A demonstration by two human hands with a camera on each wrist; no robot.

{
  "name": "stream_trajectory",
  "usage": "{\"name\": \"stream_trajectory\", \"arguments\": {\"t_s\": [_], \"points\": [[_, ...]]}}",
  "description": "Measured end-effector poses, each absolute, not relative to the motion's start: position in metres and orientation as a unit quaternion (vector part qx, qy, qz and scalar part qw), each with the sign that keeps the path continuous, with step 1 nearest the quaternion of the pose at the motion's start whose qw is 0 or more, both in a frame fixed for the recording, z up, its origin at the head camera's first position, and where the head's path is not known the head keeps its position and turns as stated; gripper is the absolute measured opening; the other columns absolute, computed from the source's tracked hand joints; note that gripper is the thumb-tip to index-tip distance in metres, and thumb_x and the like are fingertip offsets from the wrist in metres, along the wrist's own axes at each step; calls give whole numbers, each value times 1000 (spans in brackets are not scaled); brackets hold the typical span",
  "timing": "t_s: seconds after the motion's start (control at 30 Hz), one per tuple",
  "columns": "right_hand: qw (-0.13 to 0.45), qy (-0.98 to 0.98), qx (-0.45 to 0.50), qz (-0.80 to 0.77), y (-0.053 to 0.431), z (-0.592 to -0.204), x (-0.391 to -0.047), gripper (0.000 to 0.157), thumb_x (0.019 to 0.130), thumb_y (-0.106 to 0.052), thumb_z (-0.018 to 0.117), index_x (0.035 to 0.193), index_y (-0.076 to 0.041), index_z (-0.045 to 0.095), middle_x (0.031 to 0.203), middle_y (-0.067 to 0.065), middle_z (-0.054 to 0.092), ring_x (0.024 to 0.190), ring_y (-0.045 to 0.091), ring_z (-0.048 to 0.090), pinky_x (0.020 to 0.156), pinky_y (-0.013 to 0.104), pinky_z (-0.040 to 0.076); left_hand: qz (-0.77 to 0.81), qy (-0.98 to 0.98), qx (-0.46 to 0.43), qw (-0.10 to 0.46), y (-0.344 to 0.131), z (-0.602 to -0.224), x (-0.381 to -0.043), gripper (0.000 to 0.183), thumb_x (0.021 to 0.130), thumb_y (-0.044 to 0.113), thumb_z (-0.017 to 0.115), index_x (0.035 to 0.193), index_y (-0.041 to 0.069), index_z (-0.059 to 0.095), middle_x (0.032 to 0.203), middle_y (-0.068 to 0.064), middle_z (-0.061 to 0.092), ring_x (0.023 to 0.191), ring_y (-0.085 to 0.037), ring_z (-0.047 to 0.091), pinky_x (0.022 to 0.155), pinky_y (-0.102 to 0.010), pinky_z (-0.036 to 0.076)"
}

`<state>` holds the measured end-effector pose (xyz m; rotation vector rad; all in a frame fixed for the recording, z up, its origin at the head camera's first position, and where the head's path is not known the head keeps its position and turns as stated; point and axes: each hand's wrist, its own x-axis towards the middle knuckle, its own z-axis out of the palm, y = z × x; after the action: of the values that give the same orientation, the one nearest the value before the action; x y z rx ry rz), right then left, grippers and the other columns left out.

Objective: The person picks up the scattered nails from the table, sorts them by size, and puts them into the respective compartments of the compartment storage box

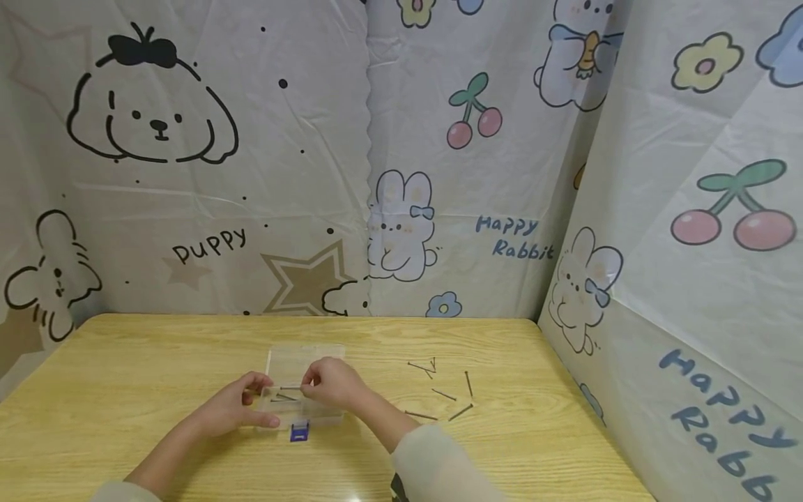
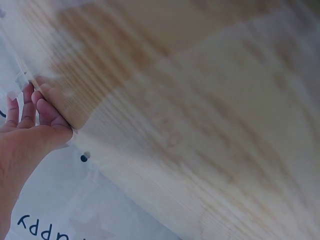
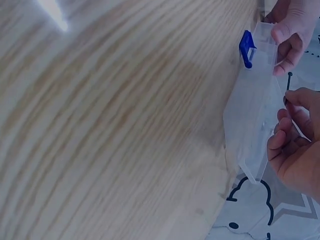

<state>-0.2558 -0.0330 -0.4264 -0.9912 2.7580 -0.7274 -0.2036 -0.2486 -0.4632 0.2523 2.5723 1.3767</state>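
Observation:
A clear plastic box [image 3: 245, 107] lies with its lid [image 1: 291, 359] raised at the back and a blue latch [image 1: 300, 432] at the front. My left hand [image 1: 235, 408] grips the box's left end, thumb at the front and fingers behind. Over the box, my right hand [image 1: 335, 382] pinches a thin dark nail [image 3: 289, 81] between thumb and forefinger; the nail's round head points toward the left hand. Inside the box are nails [image 1: 285, 398], partly covered by the right hand. In the left wrist view, the left fingers [image 2: 47, 112] show at the table's far side.
Several loose nails [image 1: 444, 394] lie scattered on the wood-grain table [image 1: 157, 348] to the right of the box. A printed cloth [image 1: 301, 195] hangs behind the table, and another stretch of cloth [image 1: 690, 300] runs along its right side.

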Motion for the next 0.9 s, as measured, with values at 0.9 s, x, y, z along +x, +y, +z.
{"name": "stream_trajectory", "arguments": {"t_s": [0.9], "points": [[72,926,-276,-249,-58,-440,-248,10,86,-21,64,80,-14,69,63,-10,51,54,2,45,49,15,38,470,871,87,112,-248,-461,-203,74,73,31,79,127,-3,42,126,-17,48,117,-34,44,100,-53,39]]}}
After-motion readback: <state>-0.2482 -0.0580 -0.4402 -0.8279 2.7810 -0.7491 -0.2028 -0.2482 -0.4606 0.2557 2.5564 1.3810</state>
